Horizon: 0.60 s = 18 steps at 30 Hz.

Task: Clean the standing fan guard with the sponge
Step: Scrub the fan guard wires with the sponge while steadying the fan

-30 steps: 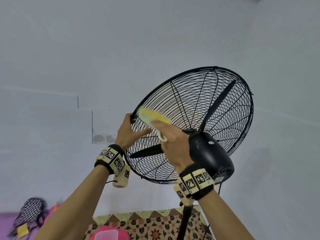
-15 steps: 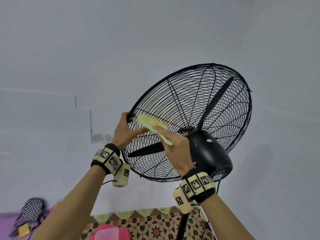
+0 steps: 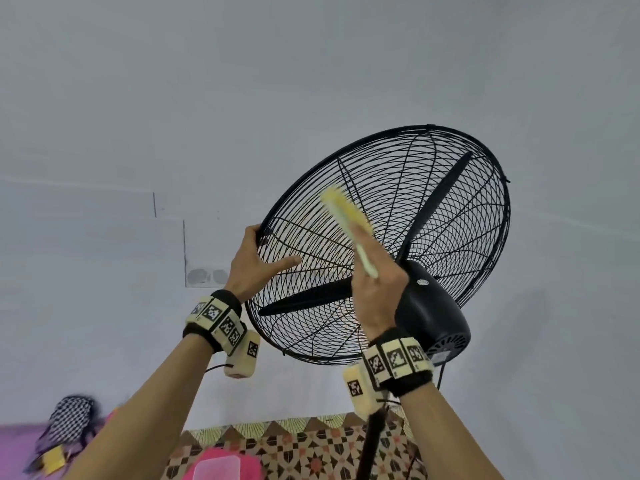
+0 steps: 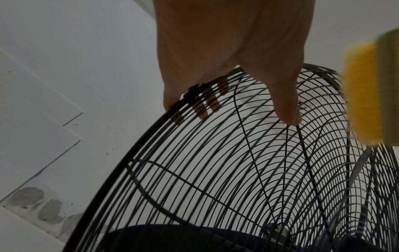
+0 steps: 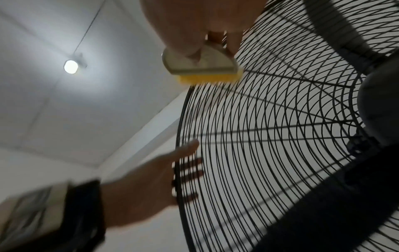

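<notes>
A black wire fan guard (image 3: 433, 188) tilts upward on a standing fan, with the black motor housing (image 3: 431, 308) behind it. My left hand (image 3: 256, 261) grips the guard's left rim (image 4: 151, 122), fingers hooked through the wires and thumb lying on the mesh. My right hand (image 3: 377, 282) holds a yellow sponge (image 3: 346, 211) with a pale green back, pressed against the rear wires left of the hub. In the right wrist view the sponge (image 5: 202, 71) touches the guard (image 5: 280, 136) near its rim. In the left wrist view the sponge (image 4: 364, 95) shows at the right edge.
The fan's black pole (image 3: 372, 441) runs down to a patterned mat (image 3: 304, 448). A pink container (image 3: 221, 465) sits on the mat, and a checkered bag (image 3: 69, 420) lies at the lower left. A ceiling lamp (image 5: 70, 66) glows above.
My right hand has swept the sponge up and to the right along the guard's wires. The left hand keeps its grip on the rim.
</notes>
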Tool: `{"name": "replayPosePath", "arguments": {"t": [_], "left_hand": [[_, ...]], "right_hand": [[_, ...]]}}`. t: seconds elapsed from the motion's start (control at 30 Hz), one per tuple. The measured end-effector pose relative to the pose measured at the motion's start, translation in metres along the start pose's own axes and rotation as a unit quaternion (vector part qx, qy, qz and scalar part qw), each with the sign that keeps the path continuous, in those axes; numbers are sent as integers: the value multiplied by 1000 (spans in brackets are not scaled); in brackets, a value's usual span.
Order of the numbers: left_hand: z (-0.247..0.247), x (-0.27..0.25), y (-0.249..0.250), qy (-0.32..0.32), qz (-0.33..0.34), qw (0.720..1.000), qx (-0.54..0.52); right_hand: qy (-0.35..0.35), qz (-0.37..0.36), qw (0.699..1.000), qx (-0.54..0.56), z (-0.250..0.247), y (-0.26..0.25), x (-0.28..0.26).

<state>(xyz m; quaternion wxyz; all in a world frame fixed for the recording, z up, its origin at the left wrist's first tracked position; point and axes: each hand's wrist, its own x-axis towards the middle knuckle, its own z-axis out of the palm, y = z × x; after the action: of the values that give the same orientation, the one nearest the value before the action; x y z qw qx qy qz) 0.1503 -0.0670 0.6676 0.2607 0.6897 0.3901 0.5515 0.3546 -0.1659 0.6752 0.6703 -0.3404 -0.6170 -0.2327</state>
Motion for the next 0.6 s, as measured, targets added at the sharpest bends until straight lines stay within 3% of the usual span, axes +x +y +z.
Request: {"name": "replayPosePath", "arguments": {"t": [0.07, 0.23, 0.3, 0.4, 0.43, 0.6], "left_hand": [[1, 0, 2, 1, 4, 1000, -3], [-6, 7, 2, -23, -8, 1000, 16], [-13, 14, 11, -68, -19, 997, 34], [-24, 33, 41, -158, -43, 986, 29], [-24, 40, 52, -172, -39, 984, 41], [-5, 64, 92, -127, 37, 987, 93]], "right_hand": [[32, 43, 999, 8, 0, 1, 7], [-165, -24, 986, 6, 4, -7, -29], [-136, 42, 989, 43, 0, -8, -31], [13, 181, 977, 109, -12, -14, -12], [29, 205, 971, 116, -18, -14, -5], [-47, 181, 982, 27, -34, -5, -3]]}}
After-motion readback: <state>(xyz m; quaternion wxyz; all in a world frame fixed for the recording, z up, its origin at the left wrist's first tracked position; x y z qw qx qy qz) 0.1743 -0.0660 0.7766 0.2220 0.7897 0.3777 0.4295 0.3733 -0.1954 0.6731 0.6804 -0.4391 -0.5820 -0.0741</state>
